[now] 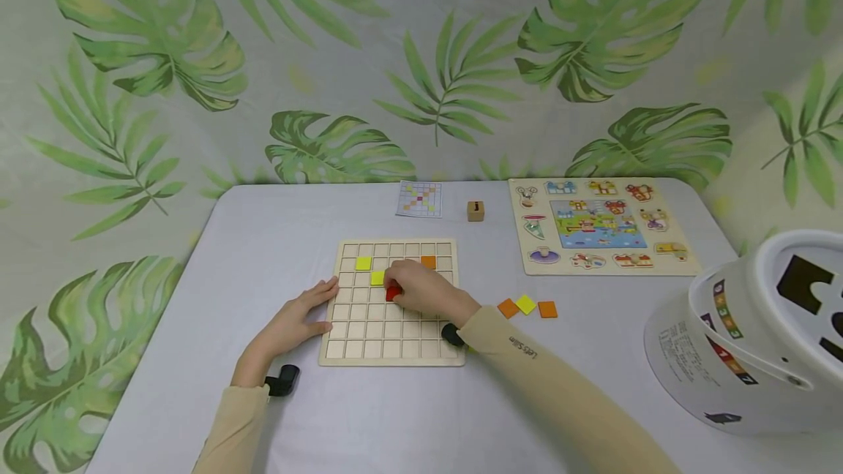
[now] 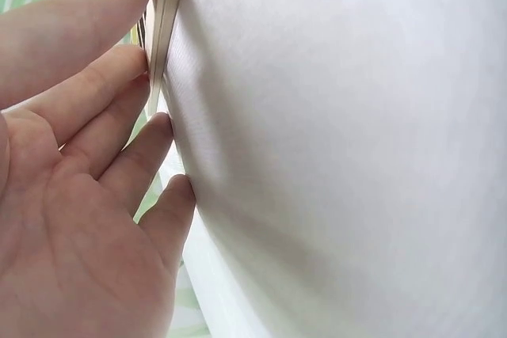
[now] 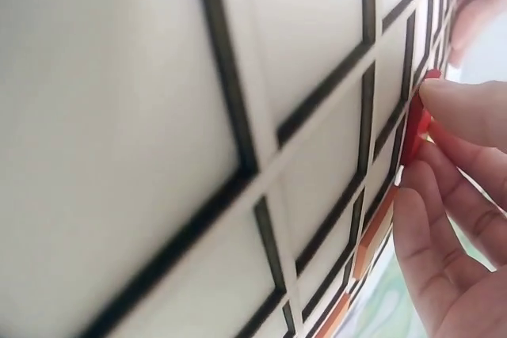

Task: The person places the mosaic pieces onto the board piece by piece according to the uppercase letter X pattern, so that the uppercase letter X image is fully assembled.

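A wooden grid board (image 1: 382, 350) lies flat on the table. My right hand (image 1: 421, 287) is over its middle and pinches a red square tile (image 1: 393, 292) between thumb and fingers. From the right wrist view, the red tile (image 3: 415, 128) is tilted at the grid surface. Two yellow tiles, one at the upper left (image 1: 364, 263) and one beside my fingers (image 1: 377, 279), sit in squares. An orange tile (image 1: 428, 262) fills a square at upper right; another orange tile (image 3: 372, 235) shows near my fingertips. My left hand (image 1: 296, 320) touches the board's left edge with extended fingers.
Right of the board lie two orange tiles (image 1: 548, 309) and a yellow tile (image 1: 525, 304). Behind it are a pattern card (image 1: 419, 200) and a small wooden block (image 1: 476, 211). A picture puzzle board (image 1: 599, 225) and a white lidded bucket (image 1: 724, 357) stand to the right.
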The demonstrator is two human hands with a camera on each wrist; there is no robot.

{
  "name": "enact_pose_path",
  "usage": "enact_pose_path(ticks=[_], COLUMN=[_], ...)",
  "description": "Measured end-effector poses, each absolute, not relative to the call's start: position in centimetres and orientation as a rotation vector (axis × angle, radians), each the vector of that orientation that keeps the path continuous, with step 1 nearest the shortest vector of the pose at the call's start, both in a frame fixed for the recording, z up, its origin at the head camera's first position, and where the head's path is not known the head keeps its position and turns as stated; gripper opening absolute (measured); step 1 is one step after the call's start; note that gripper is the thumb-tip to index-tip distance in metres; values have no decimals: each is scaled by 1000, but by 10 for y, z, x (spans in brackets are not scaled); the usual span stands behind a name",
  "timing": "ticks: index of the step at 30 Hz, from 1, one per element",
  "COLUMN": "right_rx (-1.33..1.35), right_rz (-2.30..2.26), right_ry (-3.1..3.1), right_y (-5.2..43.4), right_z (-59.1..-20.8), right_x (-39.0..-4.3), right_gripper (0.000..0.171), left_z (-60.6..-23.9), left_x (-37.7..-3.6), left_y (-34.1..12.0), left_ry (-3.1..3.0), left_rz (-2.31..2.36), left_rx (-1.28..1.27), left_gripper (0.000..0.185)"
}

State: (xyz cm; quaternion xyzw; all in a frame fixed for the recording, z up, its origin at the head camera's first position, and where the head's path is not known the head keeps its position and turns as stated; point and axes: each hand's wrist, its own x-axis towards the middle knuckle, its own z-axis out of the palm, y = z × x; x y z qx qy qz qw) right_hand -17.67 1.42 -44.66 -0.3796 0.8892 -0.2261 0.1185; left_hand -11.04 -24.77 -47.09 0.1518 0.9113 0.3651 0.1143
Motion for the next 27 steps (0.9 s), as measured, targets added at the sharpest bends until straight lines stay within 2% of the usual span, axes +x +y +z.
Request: enact_pose_path(ticks=[10, 19, 27], right_rx=[-1015, -855, -721], right_rz=[-815, -1059, -1057], right_ry=[2603, 2613, 2661], right_y=[34, 116, 183], right_z=[-441, -437, -446], right_x=[-177, -172, -156], right_gripper=[19, 19, 18], left_z=[-471, -472, -474], left_x=[-110, -110, -110], left_y=[-248, -247, -249], left_ry=[2672, 2668, 2677], left_rz=[1074, 1077, 1060], left_rx=[454, 448, 463], left_gripper=[67, 67, 67])
